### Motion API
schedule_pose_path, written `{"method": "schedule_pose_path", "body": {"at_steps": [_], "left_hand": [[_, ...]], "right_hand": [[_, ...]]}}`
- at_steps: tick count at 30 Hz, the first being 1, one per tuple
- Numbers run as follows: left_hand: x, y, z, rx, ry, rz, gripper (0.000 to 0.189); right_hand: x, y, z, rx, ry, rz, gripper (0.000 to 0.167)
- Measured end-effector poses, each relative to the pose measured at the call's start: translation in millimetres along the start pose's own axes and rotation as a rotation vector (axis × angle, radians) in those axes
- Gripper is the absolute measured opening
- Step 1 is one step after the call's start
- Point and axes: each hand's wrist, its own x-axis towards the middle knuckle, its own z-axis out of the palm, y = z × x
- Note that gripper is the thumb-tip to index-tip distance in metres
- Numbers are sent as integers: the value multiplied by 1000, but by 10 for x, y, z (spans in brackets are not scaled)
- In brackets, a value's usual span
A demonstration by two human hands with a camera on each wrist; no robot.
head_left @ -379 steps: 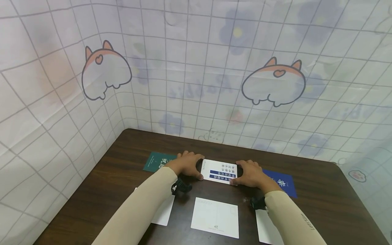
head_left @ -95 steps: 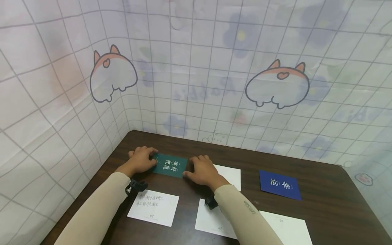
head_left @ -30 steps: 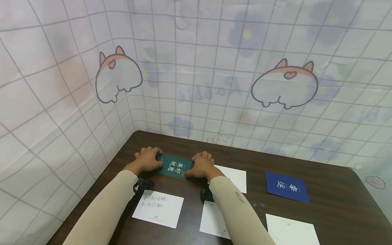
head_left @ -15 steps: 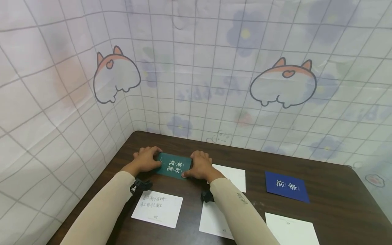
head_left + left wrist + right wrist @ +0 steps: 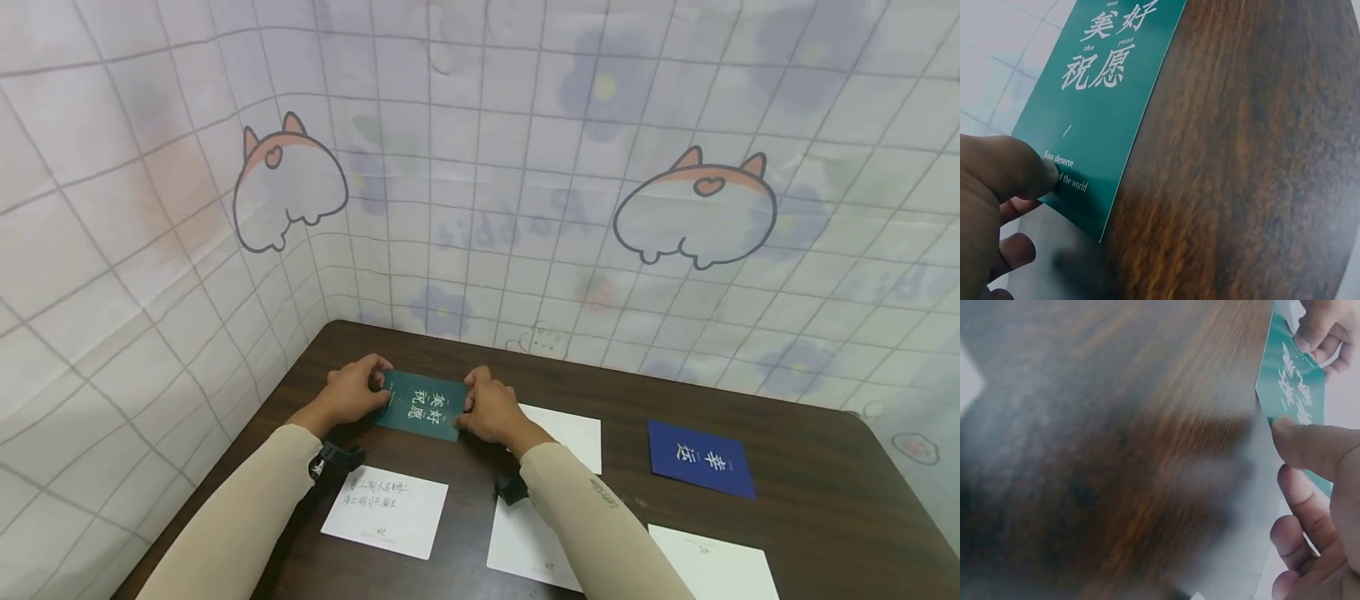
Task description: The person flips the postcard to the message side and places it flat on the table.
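A green postcard [image 5: 423, 406] with white Chinese characters is held between both hands at the back left of the table. My left hand [image 5: 351, 393] pinches its left end; in the left wrist view the thumb lies on the printed face and fingers are beneath. My right hand [image 5: 491, 408] pinches the right end, thumb on top and index finger under it in the right wrist view. The card [image 5: 1100, 106] appears raised a little off the wood.
A handwritten white card [image 5: 386, 511] lies in front, left. Another white card [image 5: 525, 542] is partly under the right forearm, and one [image 5: 573, 433] sits behind it. To the right are a blue card [image 5: 701, 458] and a white card [image 5: 712, 558]. Gridded cloth [image 5: 480, 167] hangs behind the table.
Earlier, both hands held a printed white card mid-table; a plain white face shows there now. The hands moved left to the green card, and its ends are now pinched and lifted slightly.
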Motion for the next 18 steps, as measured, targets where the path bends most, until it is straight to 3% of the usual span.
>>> {"method": "schedule_pose_path", "body": {"at_steps": [6,10,18], "left_hand": [[-18,-29,-41,-101,31,2,44],[-41,-48,-76,-121,21,-5,36],[-88,-68,-136,-151,21,49,12]], "right_hand": [[-43,-20,-12,57,49,10,61],[-58,-21,-22,93,70,17,59],[-102,14,-77,-2,81,-78,13]]}}
